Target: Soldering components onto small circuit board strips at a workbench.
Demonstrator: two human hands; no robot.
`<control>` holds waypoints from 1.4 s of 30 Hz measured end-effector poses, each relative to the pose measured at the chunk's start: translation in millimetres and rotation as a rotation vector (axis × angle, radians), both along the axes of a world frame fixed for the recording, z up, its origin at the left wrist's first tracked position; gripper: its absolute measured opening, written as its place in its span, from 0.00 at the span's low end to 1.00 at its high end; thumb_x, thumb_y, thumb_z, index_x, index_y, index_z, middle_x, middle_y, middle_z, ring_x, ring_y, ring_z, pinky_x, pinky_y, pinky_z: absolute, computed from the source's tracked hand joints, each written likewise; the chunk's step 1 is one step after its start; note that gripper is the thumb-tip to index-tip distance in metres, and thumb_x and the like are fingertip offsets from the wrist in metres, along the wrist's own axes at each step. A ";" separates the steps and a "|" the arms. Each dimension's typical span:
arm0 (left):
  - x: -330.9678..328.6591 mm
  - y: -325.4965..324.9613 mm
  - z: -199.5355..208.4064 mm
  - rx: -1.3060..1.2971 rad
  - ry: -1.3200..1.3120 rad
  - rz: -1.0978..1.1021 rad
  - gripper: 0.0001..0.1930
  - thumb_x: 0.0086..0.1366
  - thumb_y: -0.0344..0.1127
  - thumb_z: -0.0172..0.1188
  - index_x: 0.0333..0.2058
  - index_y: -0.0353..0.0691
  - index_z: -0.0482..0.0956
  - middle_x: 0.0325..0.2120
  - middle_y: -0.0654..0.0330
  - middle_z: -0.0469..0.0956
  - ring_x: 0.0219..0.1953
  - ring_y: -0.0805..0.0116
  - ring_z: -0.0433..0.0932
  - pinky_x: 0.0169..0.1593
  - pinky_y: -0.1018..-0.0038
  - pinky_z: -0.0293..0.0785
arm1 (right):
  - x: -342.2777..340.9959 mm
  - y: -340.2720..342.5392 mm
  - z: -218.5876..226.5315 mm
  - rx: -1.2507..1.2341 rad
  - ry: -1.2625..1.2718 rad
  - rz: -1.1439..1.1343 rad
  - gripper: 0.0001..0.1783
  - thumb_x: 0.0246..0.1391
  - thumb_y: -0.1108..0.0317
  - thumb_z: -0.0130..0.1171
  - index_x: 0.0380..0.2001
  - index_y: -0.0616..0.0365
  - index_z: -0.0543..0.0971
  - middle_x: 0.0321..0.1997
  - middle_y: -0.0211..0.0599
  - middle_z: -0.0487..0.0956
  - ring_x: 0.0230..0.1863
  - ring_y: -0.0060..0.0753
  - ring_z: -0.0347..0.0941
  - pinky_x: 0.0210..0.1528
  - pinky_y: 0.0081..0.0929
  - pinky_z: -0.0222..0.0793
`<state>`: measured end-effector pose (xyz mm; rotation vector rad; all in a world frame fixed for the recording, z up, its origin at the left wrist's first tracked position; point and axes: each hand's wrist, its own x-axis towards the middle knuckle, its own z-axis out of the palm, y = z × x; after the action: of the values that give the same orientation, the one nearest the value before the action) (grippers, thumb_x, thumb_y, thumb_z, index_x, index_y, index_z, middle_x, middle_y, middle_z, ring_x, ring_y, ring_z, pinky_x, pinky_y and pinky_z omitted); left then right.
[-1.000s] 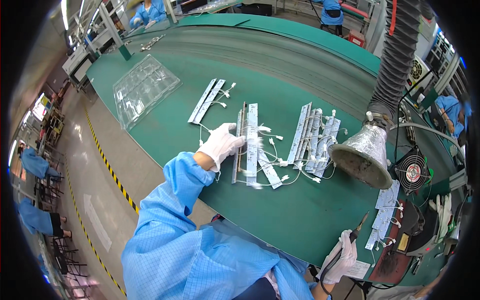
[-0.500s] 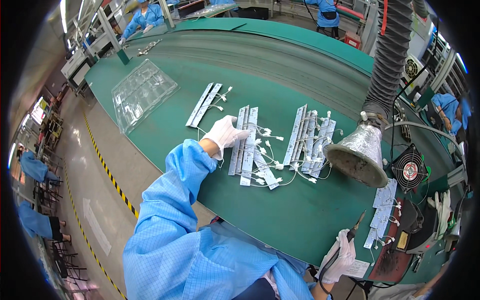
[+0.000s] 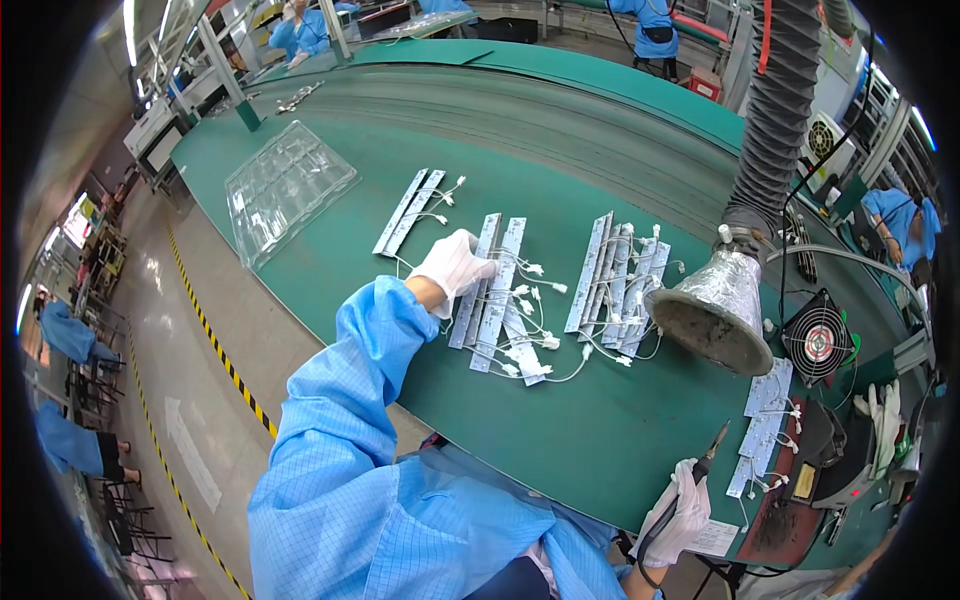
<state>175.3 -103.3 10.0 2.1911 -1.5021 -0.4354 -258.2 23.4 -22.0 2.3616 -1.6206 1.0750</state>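
My left hand (image 3: 453, 268), in a white glove, is closed on the left edge of a group of slim light strips (image 3: 497, 300) with white wires and connectors. Its fingertips are partly hidden among the strips and wires. At the lower right, my gloved right hand (image 3: 680, 520) grips a soldering iron (image 3: 708, 458), its tip pointing up over the green table. Just beyond my left hand lies a pair of similar strips (image 3: 408, 212). To the right of the held group is another wired bundle of strips (image 3: 618, 285).
A clear plastic tray (image 3: 285, 190) lies far left. A fume hood (image 3: 715, 310) on a ribbed duct hangs over the right side. Beside it are a small fan (image 3: 820, 338) and more strips (image 3: 762, 430). Co-workers in blue sit beyond the table.
The strips under my left hand have tilted, their near ends swinging left and their far ends slightly right. My right hand and the soldering iron have stayed almost still.
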 end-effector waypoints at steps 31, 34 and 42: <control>-18.5 6.7 14.1 0.108 -0.131 -0.072 0.29 0.50 0.55 0.62 0.32 0.28 0.75 0.32 0.39 0.77 0.37 0.41 0.78 0.41 0.60 0.75 | 4.1 -4.0 4.2 -0.033 -0.049 0.011 0.17 0.46 0.83 0.57 0.42 0.58 0.74 0.37 0.46 0.80 0.40 0.53 0.78 0.42 0.40 0.73; -31.1 5.7 19.2 0.124 -0.282 -0.039 0.31 0.52 0.57 0.64 0.35 0.29 0.70 0.31 0.38 0.78 0.36 0.41 0.79 0.40 0.59 0.76 | 3.5 -4.1 4.2 -0.052 -0.004 0.005 0.18 0.46 0.82 0.58 0.42 0.58 0.74 0.37 0.46 0.80 0.40 0.52 0.78 0.43 0.40 0.73; -26.5 -1.5 22.1 0.146 -0.196 -0.011 0.26 0.49 0.47 0.63 0.36 0.27 0.70 0.30 0.34 0.77 0.36 0.41 0.79 0.42 0.58 0.75 | 5.0 -2.8 5.1 -0.023 -0.042 0.006 0.16 0.45 0.82 0.57 0.40 0.59 0.75 0.37 0.47 0.80 0.39 0.53 0.77 0.41 0.40 0.73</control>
<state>148.8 -104.9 32.0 2.3999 -1.6304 -0.3522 -253.2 20.6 -17.0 2.3463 -1.6060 1.1463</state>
